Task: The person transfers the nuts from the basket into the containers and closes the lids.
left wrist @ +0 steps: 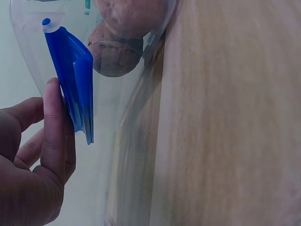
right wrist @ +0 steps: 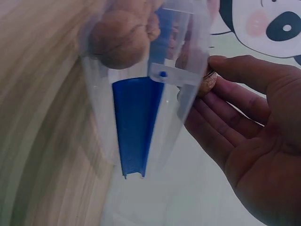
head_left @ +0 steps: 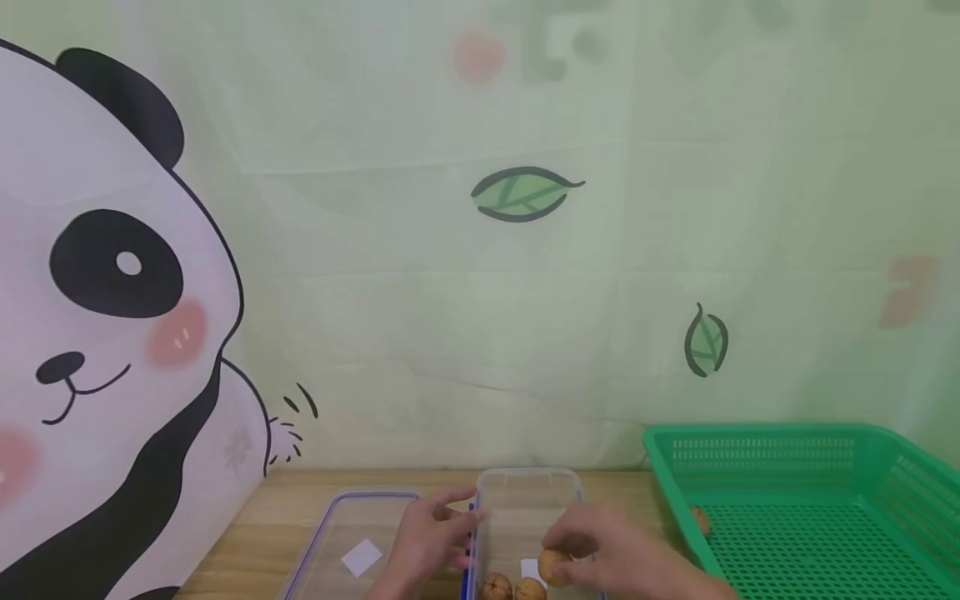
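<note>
A clear plastic box (head_left: 528,473) with blue side clasps stands on the table, walnuts (head_left: 497,587) lying at its near end. My right hand (head_left: 611,546) pinches a walnut (head_left: 553,567) between thumb and fingers, over the box's right side. In the right wrist view that walnut (right wrist: 208,84) shows at the box's rim, partly behind the clear wall. My left hand (head_left: 431,537) is at the box's left wall. Its fairly straight fingers (left wrist: 53,127) rest against the hanging blue clasp (left wrist: 75,75) in the left wrist view.
Left of the box lies a clear lid (head_left: 386,521) with a blue seal and a white square label (head_left: 362,557). On the right stands a green plastic basket (head_left: 757,430) with a walnut (head_left: 701,521) by its left wall. A printed panda cloth (head_left: 412,333) hangs behind the table.
</note>
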